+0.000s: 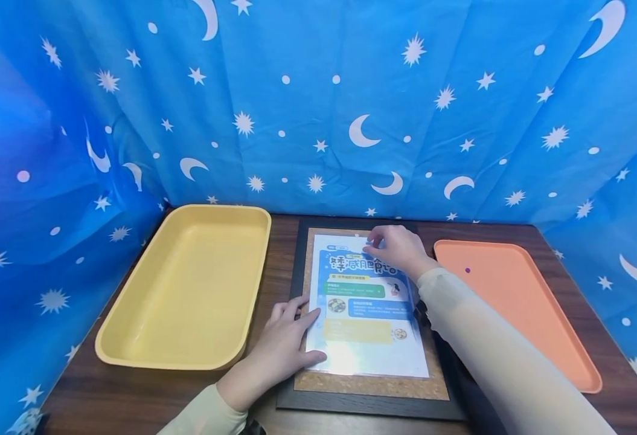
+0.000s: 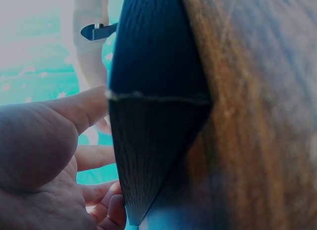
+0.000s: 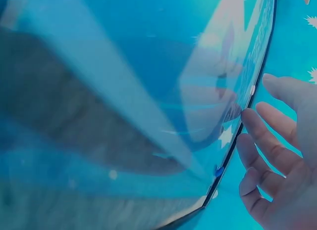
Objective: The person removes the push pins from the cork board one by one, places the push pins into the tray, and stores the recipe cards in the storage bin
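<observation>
A laminated printed sheet (image 1: 369,356) lies on a cork board (image 1: 372,385) with a black frame (image 1: 372,405). My left hand (image 1: 280,341) rests spread along the sheet's left side, thumb on its lower left edge. In the left wrist view, the left hand (image 2: 54,161) is beside the dark frame (image 2: 153,136). My right hand (image 1: 400,248) is at the sheet's upper edge, fingers bent. The right wrist view shows the right hand (image 3: 277,156) with thumb and fingers apart, fingertips at the board's edge. A blue pin (image 3: 219,171) and a white pin (image 3: 252,90) stand near that edge.
A deep yellow bin (image 1: 188,290) stands left of the board. To the right, an orange tray (image 1: 514,302) holds a small purple pin (image 1: 467,270); my right forearm crosses in front of it. A blue star-and-moon curtain (image 1: 307,109) hangs behind the wooden table (image 1: 106,399).
</observation>
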Motion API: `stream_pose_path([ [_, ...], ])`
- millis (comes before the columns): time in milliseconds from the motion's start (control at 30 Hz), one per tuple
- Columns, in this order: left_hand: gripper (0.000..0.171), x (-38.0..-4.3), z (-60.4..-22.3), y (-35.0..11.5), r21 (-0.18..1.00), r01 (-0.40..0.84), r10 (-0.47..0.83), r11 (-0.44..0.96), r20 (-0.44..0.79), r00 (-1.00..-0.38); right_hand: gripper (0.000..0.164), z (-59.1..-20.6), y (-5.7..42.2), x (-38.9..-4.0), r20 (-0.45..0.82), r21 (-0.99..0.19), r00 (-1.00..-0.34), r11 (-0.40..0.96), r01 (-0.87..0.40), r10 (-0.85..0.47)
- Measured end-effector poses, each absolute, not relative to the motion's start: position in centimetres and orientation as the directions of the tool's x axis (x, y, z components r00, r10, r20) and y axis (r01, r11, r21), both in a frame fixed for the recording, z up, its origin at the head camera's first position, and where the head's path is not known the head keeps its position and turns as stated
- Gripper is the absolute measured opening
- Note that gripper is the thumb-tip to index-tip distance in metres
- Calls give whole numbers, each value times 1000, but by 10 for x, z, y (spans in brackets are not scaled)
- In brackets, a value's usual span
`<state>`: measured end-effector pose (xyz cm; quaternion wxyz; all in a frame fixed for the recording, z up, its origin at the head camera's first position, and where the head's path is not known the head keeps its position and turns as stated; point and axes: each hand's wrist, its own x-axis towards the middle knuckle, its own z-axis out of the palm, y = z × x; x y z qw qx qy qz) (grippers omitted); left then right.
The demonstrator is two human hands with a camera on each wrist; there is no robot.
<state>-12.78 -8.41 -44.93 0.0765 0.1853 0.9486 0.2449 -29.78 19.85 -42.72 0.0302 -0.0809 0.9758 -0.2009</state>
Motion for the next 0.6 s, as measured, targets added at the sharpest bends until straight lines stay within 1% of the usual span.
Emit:
stream_pose_path([
  [200,81,-129,-450,-82,492,311,388,813,-60,-920,38,-430,197,-306,-21,-409,-984,899,-155,-179],
  [433,82,-129,-449,-83,499,299,383,814,-72,-921,34,-428,189,-314,-40,-423,-982,894,-148,-182],
  [600,81,-129,-449,-83,501,294,379,814,-75,-922,35,-427,183,-320,-49,-415,-980,896,-154,-191],
])
